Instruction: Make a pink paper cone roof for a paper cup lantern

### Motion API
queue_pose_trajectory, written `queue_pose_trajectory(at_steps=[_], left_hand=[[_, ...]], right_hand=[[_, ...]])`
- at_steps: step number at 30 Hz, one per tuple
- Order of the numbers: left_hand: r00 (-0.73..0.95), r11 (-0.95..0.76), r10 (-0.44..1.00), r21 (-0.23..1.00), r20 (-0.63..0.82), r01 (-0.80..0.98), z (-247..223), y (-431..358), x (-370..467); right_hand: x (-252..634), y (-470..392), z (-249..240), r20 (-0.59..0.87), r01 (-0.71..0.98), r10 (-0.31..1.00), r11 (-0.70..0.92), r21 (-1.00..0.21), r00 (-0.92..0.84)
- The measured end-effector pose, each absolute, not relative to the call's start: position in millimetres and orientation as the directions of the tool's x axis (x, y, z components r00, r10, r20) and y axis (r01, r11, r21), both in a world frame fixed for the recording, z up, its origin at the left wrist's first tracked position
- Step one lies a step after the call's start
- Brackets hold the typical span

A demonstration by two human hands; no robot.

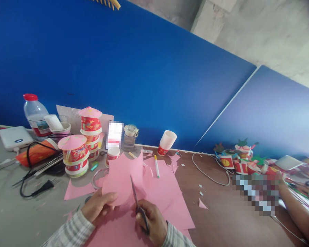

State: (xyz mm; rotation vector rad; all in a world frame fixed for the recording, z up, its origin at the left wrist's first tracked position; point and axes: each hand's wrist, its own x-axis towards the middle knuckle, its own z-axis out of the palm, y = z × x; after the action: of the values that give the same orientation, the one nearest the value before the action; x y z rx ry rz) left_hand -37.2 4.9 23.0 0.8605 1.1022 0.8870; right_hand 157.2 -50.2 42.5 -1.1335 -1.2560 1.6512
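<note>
My left hand [98, 205] pinches the lower left edge of a curved pink paper piece [118, 175], thumb on top. In my right hand [151, 219] are dark-handled scissors [134, 192], their blades pointing up and lying against the right part of that piece. How far the blades are apart is hard to tell. Beneath both hands lie larger pink sheets [167, 202], with a yellow-capped marker [157, 167] on them.
Red paper-cup towers with pink cone roofs [72, 154] stand left, near a bottle [37, 116] and black cable. A glass jar [129, 139] and stacked cups [167, 141] line the blue partition [144, 68]. At right, another person's arm [296, 209] reaches in beside decorated cups [240, 166].
</note>
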Motion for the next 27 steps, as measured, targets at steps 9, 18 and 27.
queue_pose_trajectory(at_steps=[9, 18, 27], left_hand=[[0.048, 0.280, 0.958, 0.876, -0.284, -0.392, 20, 4, -26], [-0.082, 0.241, 0.937, 0.798, -0.340, -0.552, 42, 0, -15], [-0.065, 0.224, 0.953, 0.834, -0.296, -0.504, 37, 0, -16]], right_hand=[[159, -49, 39, -0.192, -0.075, 0.912, -0.234, -0.969, -0.362], [166, -48, 45, -0.119, -0.179, 0.855, -0.239, -0.954, -0.506], [170, -47, 48, -0.091, -0.171, 0.822, -0.223, -0.960, -0.562]])
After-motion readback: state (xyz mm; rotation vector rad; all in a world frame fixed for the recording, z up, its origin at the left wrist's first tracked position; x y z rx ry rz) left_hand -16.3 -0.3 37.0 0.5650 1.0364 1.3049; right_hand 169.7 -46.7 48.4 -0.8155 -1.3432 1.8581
